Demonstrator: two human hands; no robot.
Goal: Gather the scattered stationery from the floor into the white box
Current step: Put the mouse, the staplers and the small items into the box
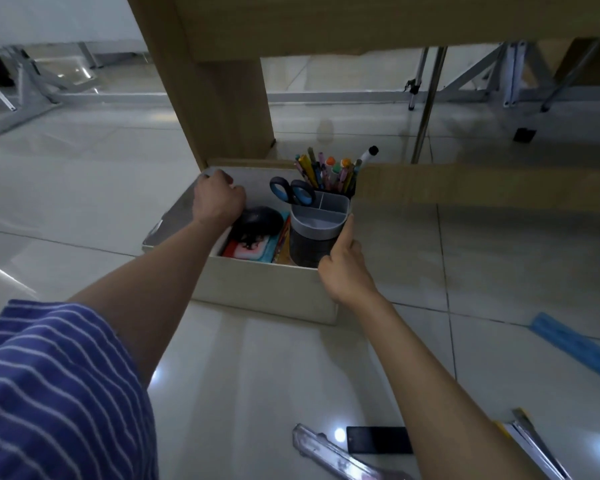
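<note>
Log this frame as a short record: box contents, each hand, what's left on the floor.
box: white box on the floor by a desk leg
contents: grey pen holder with scissors and pens; black object; colourful packs
left hand: curled inside the box, grasp unclear
right hand: touches pen holder
floor: blue ruler, black card
</note>
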